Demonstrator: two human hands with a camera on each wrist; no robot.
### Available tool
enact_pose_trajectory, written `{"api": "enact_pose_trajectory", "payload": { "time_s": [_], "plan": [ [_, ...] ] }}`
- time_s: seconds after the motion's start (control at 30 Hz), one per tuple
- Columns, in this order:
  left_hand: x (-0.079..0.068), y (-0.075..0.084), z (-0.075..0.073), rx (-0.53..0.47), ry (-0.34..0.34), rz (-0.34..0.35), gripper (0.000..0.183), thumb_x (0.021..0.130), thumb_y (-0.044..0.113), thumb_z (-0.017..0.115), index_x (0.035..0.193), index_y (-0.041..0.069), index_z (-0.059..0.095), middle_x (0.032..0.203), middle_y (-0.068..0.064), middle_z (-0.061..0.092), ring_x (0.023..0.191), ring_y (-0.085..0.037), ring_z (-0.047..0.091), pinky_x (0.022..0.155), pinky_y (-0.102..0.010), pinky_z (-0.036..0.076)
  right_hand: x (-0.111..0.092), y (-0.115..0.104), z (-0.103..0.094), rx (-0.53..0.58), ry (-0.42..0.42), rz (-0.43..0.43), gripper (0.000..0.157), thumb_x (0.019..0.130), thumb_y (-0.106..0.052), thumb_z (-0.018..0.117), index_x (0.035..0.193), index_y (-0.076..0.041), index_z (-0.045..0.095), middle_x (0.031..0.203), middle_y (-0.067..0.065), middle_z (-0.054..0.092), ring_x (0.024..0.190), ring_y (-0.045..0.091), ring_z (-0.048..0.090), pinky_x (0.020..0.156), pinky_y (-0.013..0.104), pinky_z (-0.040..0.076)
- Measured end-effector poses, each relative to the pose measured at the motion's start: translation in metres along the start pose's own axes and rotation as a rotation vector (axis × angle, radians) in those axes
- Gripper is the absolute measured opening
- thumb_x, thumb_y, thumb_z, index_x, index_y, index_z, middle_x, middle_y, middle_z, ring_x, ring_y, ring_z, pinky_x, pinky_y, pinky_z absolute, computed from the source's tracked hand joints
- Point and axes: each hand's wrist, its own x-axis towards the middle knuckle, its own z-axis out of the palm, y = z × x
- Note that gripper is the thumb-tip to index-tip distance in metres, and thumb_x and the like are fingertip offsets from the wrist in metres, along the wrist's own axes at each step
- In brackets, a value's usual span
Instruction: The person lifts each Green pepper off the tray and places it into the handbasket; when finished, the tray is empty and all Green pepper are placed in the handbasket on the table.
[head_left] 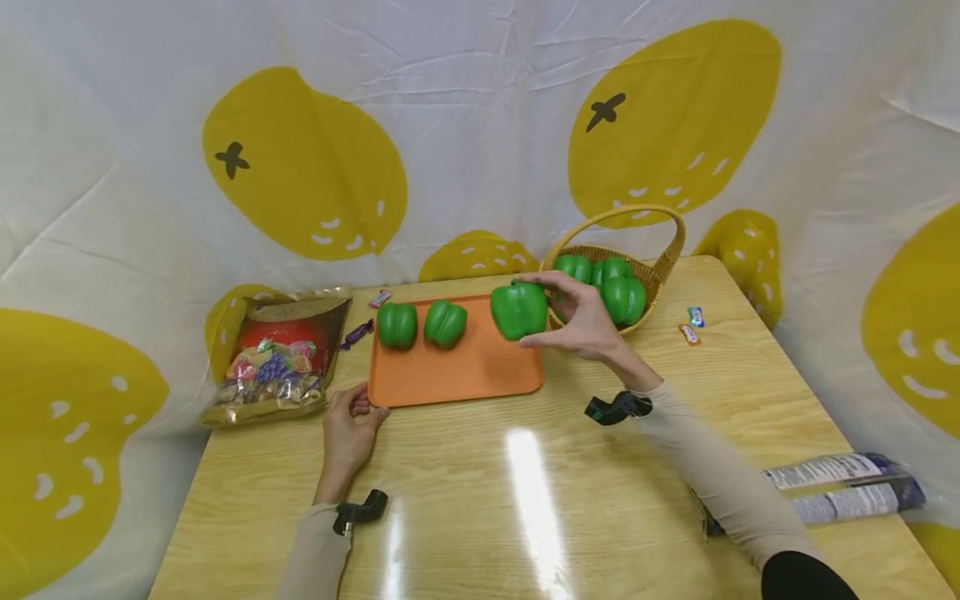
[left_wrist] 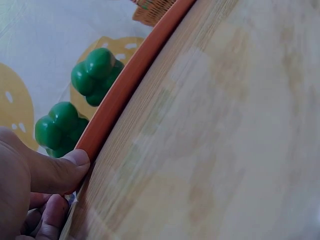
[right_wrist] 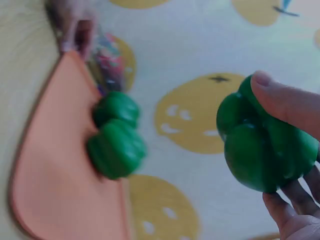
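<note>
My right hand (head_left: 577, 321) grips a green bell pepper (head_left: 519, 311) between thumb and fingers, over the right part of the orange tray (head_left: 457, 379). The right wrist view shows the same held pepper (right_wrist: 260, 145) with its lobed end toward the camera. Two more green peppers stand side by side on the tray, the left pepper (head_left: 397, 325) and the right pepper (head_left: 446, 323). At the tray's near left corner, my left hand (head_left: 351, 429) pinches the rim; its thumb (left_wrist: 75, 165) lies on the edge with the other fingers curled below.
Behind the right hand stands a wicker basket (head_left: 667, 258) with several green peppers. A candy bag (head_left: 281, 358) lies left of the tray, a purple wrapped candy (head_left: 356, 334) between them. Small wrapped candies (head_left: 696, 317) lie at right, and a plastic package (head_left: 847, 487) at the right edge.
</note>
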Motion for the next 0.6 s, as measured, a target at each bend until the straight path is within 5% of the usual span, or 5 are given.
{"api": "enact_pose_trajectory", "payload": {
  "time_s": [0.3, 0.6],
  "plan": [
    [0.000, 0.002, -0.002, 0.014, -0.001, 0.010, 0.052, 0.075, -0.007, 0.080, 0.123, -0.009, 0.062, 0.104, -0.019, 0.057, 0.086, -0.028, 0.059, 0.073, -0.010, 0.048, -0.011, -0.027, -0.103, -0.002, 0.201, -0.130, 0.085, 0.047, 0.032, 0.080, 0.127, 0.013, 0.058, 0.130, 0.027, 0.056, 0.122, 0.034, 0.055, 0.104, 0.038, 0.048],
    [-0.001, 0.003, -0.001, 0.011, -0.011, 0.010, 0.052, 0.075, -0.008, 0.079, 0.123, -0.010, 0.062, 0.104, -0.019, 0.057, 0.086, -0.025, 0.058, 0.072, -0.009, 0.047, -0.019, 0.015, -0.152, 0.060, 0.254, -0.002, 0.082, 0.054, 0.034, 0.076, 0.130, 0.012, 0.057, 0.129, 0.023, 0.054, 0.122, 0.030, 0.056, 0.102, 0.033, 0.050]
  ]
}}
